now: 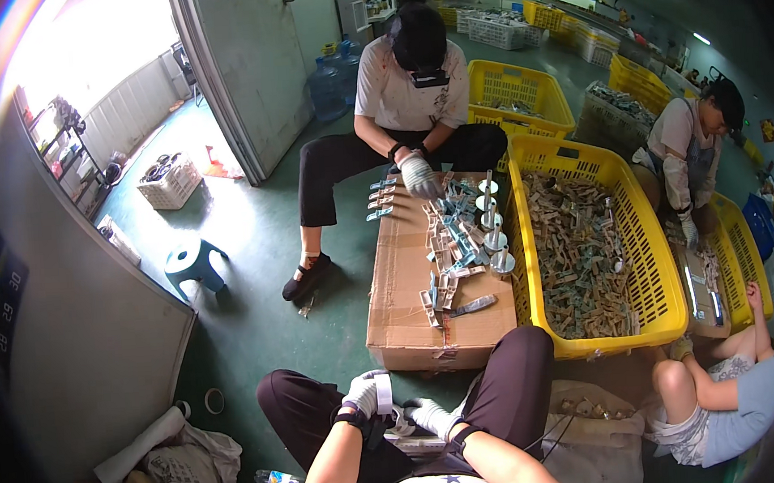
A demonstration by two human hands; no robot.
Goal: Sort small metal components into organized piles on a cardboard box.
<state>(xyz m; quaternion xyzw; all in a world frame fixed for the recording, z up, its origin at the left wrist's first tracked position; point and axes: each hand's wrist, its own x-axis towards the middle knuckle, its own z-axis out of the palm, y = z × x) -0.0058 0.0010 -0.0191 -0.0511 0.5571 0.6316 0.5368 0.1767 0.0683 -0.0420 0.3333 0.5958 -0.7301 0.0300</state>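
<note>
White knit gloves covered both of the wearer's hands, which sat low in the head view between the knees. Left hand [365, 396]: closed around a white roll of tape [382, 393], held upright beside the wrist. Right hand [428, 412]: fingers curled over a small pale piece in the lap; whether it gripped that piece could not be told. Both hands lay just short of the near end of the cardboard box [408, 285].

Cardboard box: long, brown, lying flat on the green floor and serving as a desk. On its top, a scatter of small blue and beige clips [452, 246], plus a row of upright metal spindles on round bases [494, 225] along its right edge.

Yellow plastic crate [654, 268]: touching the box on the right, filled with many more small beige and blue parts.

Person opposite: seated at the far end of the box, dark cap, white shirt, black trousers, gloved hand [418, 176] resting on the clips.

Second person [699, 148]: to the right, working at another yellow crate. Third person [729, 388]: seated on the floor at lower right.

Small teal stool [193, 259]: on the floor, well left of the box.
</note>
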